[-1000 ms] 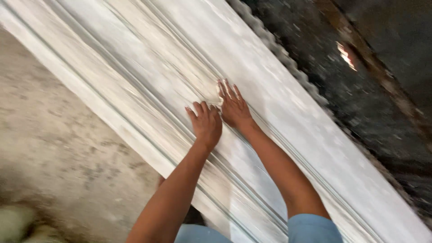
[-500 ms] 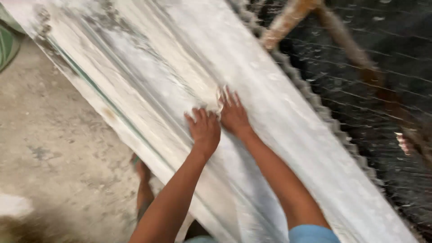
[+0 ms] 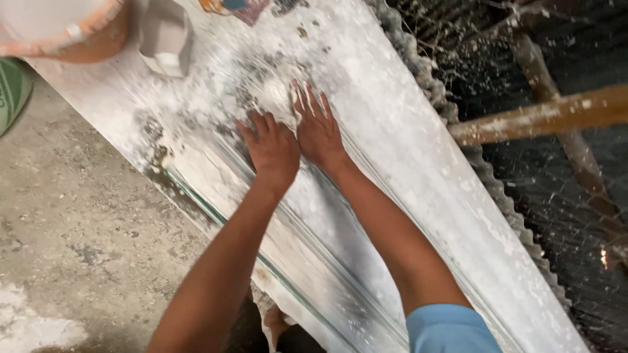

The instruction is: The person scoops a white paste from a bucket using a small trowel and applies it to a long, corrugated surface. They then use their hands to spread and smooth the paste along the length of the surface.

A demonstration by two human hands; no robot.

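Both hands flat on long white plaster-coated moulded slab [image 3: 392,176], pressing/smoothing wet white plaster into its ridged profile. Step, as I read it: spreading/rubbing compound along the grooves w/ palms, mid-pass near the upper end.

Left hand [image 3: 271,150]: palm down, fingers partly curled, holding nothing, touching slab surface. Right hand [image 3: 318,127]: palm down, fingers spread wide and straight, holding nothing, just beside left hand, tips at a small lump of white plaster [image 3: 278,95].

Slab sits on a bench-like support above grey concrete floor [image 3: 72,216], right edge next to dark corrugated sheet [image 3: 458,131]. Long axis runs diagonal: upper-left to lower-right of head view; grooves run the same way. Hands point toward upper end.

Near that end: white square mould block [image 3: 163,36], rim of orange-and-white bucket [image 3: 65,29]. Brown wooden pole [image 3: 543,114] off to the right, apart.

Next move prob. calls for even palm pressure, sliding parallel to grooves, not across ridges.
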